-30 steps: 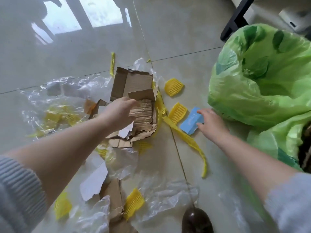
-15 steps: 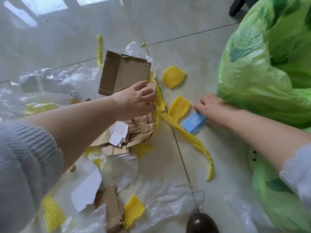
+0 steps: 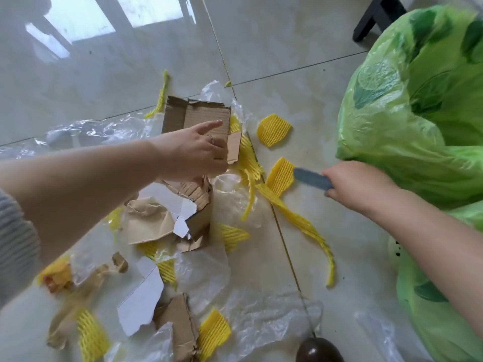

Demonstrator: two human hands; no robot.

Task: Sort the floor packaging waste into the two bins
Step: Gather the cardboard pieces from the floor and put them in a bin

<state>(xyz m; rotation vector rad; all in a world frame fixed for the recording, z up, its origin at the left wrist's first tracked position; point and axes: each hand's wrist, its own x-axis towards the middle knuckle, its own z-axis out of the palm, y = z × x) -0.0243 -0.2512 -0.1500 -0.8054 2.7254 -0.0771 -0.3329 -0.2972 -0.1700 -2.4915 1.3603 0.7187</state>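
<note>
Packaging waste lies scattered on the tiled floor. My left hand (image 3: 194,152) grips a bundle of torn cardboard (image 3: 167,218) from above, with the index finger stretched out over a flat cardboard piece (image 3: 193,117). My right hand (image 3: 358,184) pinches a small blue card (image 3: 311,178), held edge-on just above the floor beside a yellow foam net (image 3: 281,176). A green bin bag (image 3: 407,121) bulges right behind that hand. A second green bag (image 3: 439,314) sits under my right forearm.
Several yellow foam nets and a long yellow foam strip (image 3: 308,231) lie around the cardboard. Crumpled clear plastic sheets (image 3: 251,317) cover the floor at left and bottom. More cardboard scraps (image 3: 180,327) lie near me. A dark rounded object (image 3: 317,351) is at the bottom edge, a black furniture leg (image 3: 371,19) top right.
My right hand has picked the blue card up off the floor and turned it edge-on. My left hand has closed on the torn cardboard and lifted it slightly; the view has moved closer.
</note>
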